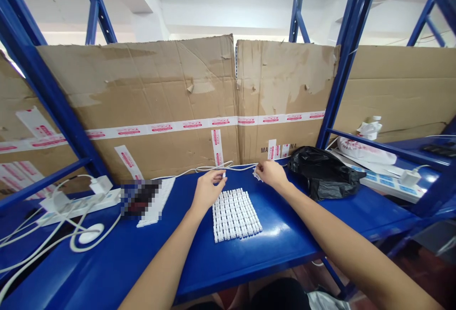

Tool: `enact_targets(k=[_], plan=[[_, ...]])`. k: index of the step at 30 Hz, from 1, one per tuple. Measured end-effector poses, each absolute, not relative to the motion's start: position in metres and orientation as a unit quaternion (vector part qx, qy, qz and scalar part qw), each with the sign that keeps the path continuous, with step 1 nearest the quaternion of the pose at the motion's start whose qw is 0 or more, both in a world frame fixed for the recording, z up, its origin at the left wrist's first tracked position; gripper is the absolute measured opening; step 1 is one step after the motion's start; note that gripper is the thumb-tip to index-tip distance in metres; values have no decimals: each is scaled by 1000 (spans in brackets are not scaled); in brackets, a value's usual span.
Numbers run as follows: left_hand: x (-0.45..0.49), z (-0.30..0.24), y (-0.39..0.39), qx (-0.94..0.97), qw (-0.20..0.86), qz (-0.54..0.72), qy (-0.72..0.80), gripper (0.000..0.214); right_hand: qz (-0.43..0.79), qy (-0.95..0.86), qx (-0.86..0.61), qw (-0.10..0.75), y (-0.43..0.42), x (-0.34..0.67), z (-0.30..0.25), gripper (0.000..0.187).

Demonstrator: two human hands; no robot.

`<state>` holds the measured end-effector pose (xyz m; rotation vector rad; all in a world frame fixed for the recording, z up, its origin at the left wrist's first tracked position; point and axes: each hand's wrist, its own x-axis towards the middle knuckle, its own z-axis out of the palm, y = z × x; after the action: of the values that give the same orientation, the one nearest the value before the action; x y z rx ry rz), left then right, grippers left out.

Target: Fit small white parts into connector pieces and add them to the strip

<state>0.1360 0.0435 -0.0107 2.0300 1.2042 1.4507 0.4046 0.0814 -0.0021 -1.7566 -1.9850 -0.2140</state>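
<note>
My left fingers (217,174) are pinched together on a small white piece (224,175); my right fingers (262,169) curl down at a little cluster of white pieces (257,175) on the blue tabletop (142,267), and I cannot tell whether they grip one; nearer me than both, and between my forearms, lies a block of white rows (237,216). Just beyond my fingers a white cable (194,170) runs across, with a taped cardboard wall (153,86) upright behind it; close on the right of my right fingers a crumpled black bag (326,174) bulks up, crowding that side; left of my left fingers lies a flat white sheet (164,198), partly hidden by a blurred patch; farther left, a power strip (76,208) sits among tangled cords.
</note>
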Motion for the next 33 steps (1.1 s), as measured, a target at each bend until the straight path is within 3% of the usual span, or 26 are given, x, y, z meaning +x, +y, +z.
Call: enact_targets(k=[3, 10, 16, 23, 33], plan=[[120, -12, 54, 715, 190, 475, 477, 26, -73, -709, -667, 217, 85, 421, -2, 21], [64, 0, 69, 672, 211, 444, 554, 22, -42, -783, -569, 247, 82, 399, -9, 26], [47, -2, 72, 667, 140, 363, 635, 22, -14, -826, -490, 278, 74, 383, -11, 23], [37, -6, 71, 685, 222, 287, 632, 7, -12, -838, -458, 295, 73, 383, -13, 22], [42, -8, 75, 642, 198, 296, 679, 54, 1, -846, -442, 299, 73, 380, -15, 21]])
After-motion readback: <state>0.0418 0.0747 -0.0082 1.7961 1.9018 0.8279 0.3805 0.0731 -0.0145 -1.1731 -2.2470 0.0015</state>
